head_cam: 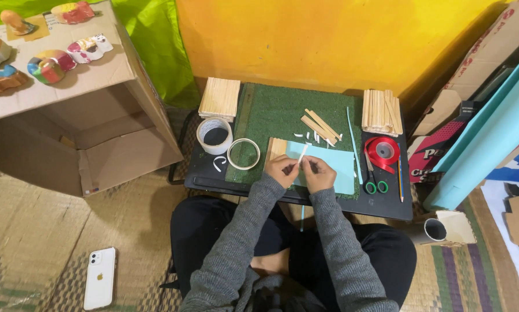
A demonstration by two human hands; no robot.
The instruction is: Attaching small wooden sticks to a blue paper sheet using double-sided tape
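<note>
Green mat (282, 110) on counter: left hand (281, 170), right hand (319, 174) both pinch white strip (303, 153) above blue paper (335, 164); peeling step, needs steady pull.

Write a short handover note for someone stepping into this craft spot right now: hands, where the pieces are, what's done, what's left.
Left hand and right hand together pinch a thin white strip over the light blue sheet.
The sheet lies on a wooden stick panel on the green mat.
Done: small white scraps lie beside loose sticks.
Left: the strip is not yet free of the hands.
Scissors and red ribbon at right; tape rolls at left.
</note>
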